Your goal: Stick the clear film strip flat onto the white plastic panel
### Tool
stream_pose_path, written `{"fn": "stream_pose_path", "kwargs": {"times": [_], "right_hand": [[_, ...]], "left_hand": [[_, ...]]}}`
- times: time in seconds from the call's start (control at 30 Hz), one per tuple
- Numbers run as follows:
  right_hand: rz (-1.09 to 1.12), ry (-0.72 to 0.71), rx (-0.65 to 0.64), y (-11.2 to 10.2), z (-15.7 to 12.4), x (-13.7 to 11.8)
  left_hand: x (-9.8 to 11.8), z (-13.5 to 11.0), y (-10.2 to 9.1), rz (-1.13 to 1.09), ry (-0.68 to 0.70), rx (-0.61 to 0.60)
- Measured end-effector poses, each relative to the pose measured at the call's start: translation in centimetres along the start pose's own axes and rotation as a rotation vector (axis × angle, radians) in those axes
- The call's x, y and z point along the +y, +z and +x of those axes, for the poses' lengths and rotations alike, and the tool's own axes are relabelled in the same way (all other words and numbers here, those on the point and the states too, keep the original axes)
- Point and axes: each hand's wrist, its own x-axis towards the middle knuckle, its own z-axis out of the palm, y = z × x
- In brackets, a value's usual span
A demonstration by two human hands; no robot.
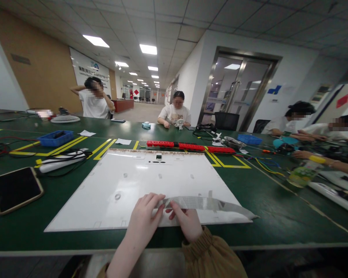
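Observation:
A long grey strip [197, 202], thin and bendy with faint printed lines, runs from my hands to the right. My left hand [147, 212] pinches its left end between thumb and fingers. Close beside it, my right hand [185, 220] grips the strip with the thumb on top and fingers beneath. Under both hands lies a large white panel [98, 193] with small slots and a dark port near its far edge. The strip's far end droops by the panel's right corner. Part of the panel's near edge is hidden by my hands.
Red plastic bars [191, 147] line the panel's far side. A phone [17, 189], a white cabled device [63, 160] and a blue tray [55, 138] are left. A bottle [304, 173] and colored wires [268, 165] are right. Several people sit around the green table [249, 235].

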Motion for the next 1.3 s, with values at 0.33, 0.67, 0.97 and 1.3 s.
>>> {"fn": "stream_pose_path", "kwargs": {"times": [0.33,0.67,0.97,1.3], "right_hand": [[0.044,0.019,-0.041,0.07,-0.14,-0.36],[-0.055,0.019,-0.054,-0.22,-0.16,0.3],[-0.112,0.024,-0.042,-0.4,-0.54,0.03],[-0.129,0.015,-0.076,-0.51,-0.4,0.51]], "left_hand": [[-0.04,-0.23,0.05,-0.023,0.084,0.097],[0.28,-0.28,0.09,-0.105,0.063,0.112],[0.51,-0.17,-0.01,-0.064,0.056,0.064],[0.26,-0.17,0.13,0.028,0.06,0.038]]}}
